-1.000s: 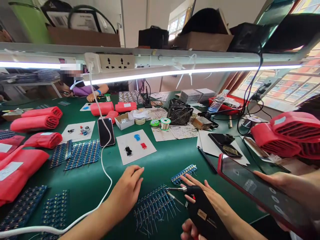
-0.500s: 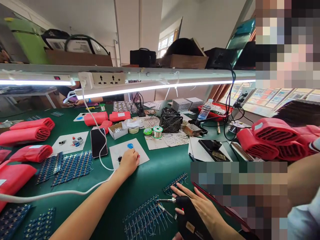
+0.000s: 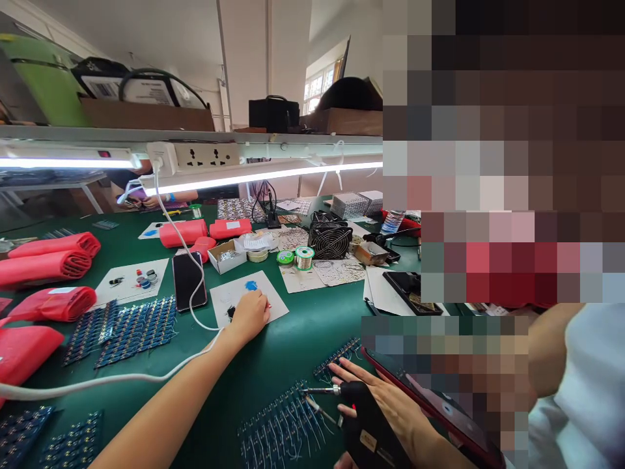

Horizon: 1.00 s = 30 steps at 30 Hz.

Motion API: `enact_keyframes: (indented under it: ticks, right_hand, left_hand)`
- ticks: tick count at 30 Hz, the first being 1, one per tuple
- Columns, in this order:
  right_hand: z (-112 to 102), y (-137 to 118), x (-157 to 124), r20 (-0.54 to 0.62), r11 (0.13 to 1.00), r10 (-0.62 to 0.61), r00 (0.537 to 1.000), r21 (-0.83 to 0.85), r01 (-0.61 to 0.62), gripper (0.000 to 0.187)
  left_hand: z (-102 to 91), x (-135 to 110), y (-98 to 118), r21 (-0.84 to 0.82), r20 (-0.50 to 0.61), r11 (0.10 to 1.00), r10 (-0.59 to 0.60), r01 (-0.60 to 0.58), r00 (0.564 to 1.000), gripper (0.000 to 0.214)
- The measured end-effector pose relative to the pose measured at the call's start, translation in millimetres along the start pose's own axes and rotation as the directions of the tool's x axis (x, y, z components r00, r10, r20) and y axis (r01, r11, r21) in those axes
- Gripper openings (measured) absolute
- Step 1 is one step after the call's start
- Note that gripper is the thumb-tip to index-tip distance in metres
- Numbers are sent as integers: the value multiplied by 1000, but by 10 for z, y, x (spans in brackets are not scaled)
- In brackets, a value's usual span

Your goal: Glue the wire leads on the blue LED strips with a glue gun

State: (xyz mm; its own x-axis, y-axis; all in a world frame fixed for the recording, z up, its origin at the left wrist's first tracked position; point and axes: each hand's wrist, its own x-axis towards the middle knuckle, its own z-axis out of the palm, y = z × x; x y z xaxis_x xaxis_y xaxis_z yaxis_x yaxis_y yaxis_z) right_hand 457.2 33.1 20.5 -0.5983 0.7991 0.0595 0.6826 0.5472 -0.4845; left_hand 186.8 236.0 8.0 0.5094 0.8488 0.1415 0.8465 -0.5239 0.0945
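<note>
We see the left hand [image 3: 249,318] resting on a white card [image 3: 229,293] on the green desk [image 3: 293,339], its fingers curled together. They are clamped on nothing we can make out, though the hand could hide something small. A red dab [image 3: 268,305] lies just beyond these fingertips, a blue dab [image 3: 251,285] above them, and a black smear [image 3: 230,313] to their left. Further left of the fingers lie a black smartphone [image 3: 189,281] and a white cable [image 3: 146,372], which passes close to the wrist. Up the desk beyond them stand a solder spool [image 3: 303,258] and a black wire-guarded fan [image 3: 329,240].

The right hand [image 3: 385,407] is closed about a black soldering gun [image 3: 366,423], with its fingers spread along the casing. The gun's metal tip [image 3: 319,391] points left, above a blue circuit-board strip [image 3: 278,426] trailing thin wires, to the left of these fingers. A second blue strip [image 3: 336,360] lies just beyond them. To their right is a red-cased tablet [image 3: 439,417], partly blurred.
</note>
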Motion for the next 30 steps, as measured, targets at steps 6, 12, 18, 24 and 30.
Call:
enact_keyframes:
  ticks: [6, 12, 18, 24, 30]
  right_hand:
    - [118, 131, -66, -57, 994, -30, 998, 102, 35, 74]
    - [260, 264, -127, -110, 962, 5, 994, 271, 25, 42]
    - [234, 280, -137, -137, 865, 144, 980, 498, -58, 24]
    - [265, -128, -191, -193, 574, 443, 876, 811, -112, 24]
    - [680, -808, -415, -183, 300, 643, 743, 954, -25, 21]
  left_hand:
    - [-42, 92, -36, -17, 73, 999, 50, -48, 996, 32]
    - [-34, 73, -53, -104, 76, 991, 92, -84, 993, 33]
    - [-77, -1, -77, -326, 0, 945, 32, -31, 999, 33]
    - [-299, -176, -24, -680, -71, 733, -116, 37, 991, 28]
    - [-662, -836, 143, -928, 33, 357, -213, 110, 976, 35]
